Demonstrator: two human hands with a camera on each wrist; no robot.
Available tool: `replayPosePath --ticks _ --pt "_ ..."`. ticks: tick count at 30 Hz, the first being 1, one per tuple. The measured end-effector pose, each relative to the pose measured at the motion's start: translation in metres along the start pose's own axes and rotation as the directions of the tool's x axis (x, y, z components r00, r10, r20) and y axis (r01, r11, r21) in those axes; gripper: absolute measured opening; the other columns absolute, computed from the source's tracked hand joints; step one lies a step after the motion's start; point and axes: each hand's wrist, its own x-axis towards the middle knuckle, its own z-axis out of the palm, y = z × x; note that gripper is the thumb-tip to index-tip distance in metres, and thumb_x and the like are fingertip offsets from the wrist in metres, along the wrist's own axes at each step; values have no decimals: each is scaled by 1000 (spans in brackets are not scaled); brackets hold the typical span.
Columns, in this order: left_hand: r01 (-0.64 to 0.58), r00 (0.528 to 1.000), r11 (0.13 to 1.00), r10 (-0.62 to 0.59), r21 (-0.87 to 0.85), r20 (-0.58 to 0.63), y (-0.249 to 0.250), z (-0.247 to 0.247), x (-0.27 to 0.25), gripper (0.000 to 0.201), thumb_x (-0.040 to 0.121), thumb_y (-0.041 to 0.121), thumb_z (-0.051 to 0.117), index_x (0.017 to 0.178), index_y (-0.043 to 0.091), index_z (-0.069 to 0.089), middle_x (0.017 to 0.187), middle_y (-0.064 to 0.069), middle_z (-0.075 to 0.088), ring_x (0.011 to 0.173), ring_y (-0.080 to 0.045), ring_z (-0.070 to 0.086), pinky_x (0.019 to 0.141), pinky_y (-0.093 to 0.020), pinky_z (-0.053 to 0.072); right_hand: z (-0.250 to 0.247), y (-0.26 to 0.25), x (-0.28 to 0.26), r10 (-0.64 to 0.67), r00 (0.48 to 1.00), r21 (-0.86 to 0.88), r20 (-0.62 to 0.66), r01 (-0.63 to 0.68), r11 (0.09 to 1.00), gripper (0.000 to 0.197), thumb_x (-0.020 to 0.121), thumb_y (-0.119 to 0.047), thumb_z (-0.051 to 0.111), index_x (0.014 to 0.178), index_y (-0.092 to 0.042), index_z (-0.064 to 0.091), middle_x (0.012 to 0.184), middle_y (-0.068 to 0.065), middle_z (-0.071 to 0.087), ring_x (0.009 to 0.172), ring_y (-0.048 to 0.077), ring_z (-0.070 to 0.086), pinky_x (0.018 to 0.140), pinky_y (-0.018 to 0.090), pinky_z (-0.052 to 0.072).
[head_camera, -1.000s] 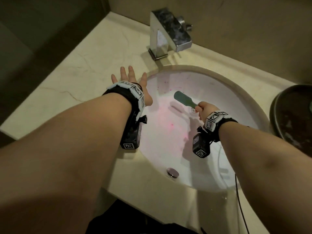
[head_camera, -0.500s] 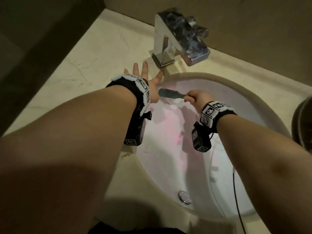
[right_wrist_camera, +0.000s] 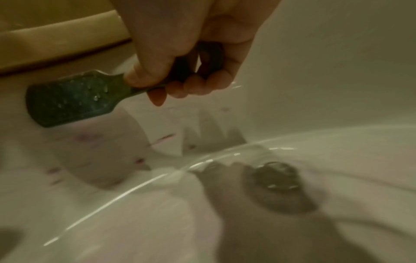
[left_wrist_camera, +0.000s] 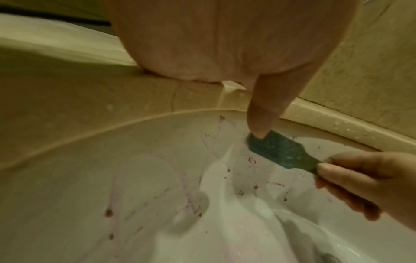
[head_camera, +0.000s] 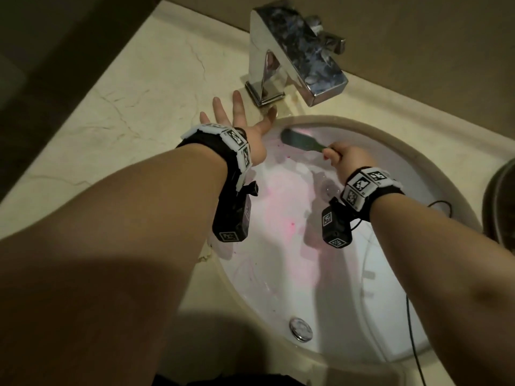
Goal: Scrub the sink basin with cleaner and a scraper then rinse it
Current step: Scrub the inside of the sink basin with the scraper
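Observation:
The white sink basin is streaked with pink cleaner. My right hand grips the handle of a dark green flat scraper. Its blade lies against the basin's far wall just under the rim, below the tap. My left hand lies flat with fingers spread on the beige counter at the basin's far left edge. In the left wrist view its thumb hangs over the rim close to the blade's tip. The drain shows in the right wrist view.
A square chrome tap stands on the counter behind the basin. A round chrome overflow cap sits in the basin's near wall. A dark round vessel is at the right edge. A thin black cable hangs over the basin.
The scraper has moved from the middle of the basin up and left to the far wall under the tap. My left hand has stayed flat on the counter.

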Motion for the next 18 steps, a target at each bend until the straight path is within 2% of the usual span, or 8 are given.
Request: replayPosePath --ticks 3,5,9,12,16,18 --pt "-7 1000 999 8 -33 27 -1 -1 1 77 88 32 52 139 60 0 152 -6 -32 134 -45 -30 107 -65 -12 13 -27 0 -93 995 35 45 91 995 23 98 -40 40 85 -27 55 70 -2 52 73 21 48 69 25 32" --pt "2 999 999 0 -46 46 -1 -3 0 80 86 31 53 139 60 0 151 -5 -33 134 -45 -31 107 -65 -13 13 -34 -2 -97 994 46 43 95 994 22 98 -38 40 86 -27 55 64 -8 46 69 20 45 67 24 30" --pt "-9 999 1000 9 4 32 1 -2 -3 84 86 26 50 141 56 -6 152 -8 -31 135 -42 -30 105 -63 -15 -1 3 2 19 999 69 -47 -15 998 23 97 -38 42 82 -25 55 78 3 56 74 23 52 68 28 36" --pt "-19 1000 999 18 26 20 0 0 -3 84 84 26 48 141 55 -7 152 -9 -30 136 -44 -28 105 -63 -15 -15 21 -1 76 994 -20 -78 -78 997 26 98 -38 41 79 -24 54 79 5 58 74 27 55 65 28 36" --pt "-26 1000 999 25 43 17 1 1 -4 85 84 24 47 141 53 -8 152 -9 -30 136 -44 -29 106 -64 -14 -4 -6 -3 38 999 -36 -8 -38 999 27 98 -40 38 82 -25 53 80 5 57 74 25 51 66 28 33" --pt "-27 1000 998 26 50 14 2 0 -5 84 85 26 48 142 53 -9 151 -9 -32 135 -43 -30 107 -64 -14 10 -23 -2 11 999 -10 39 -10 1000 27 98 -39 38 82 -25 53 76 1 54 73 24 49 64 26 31"
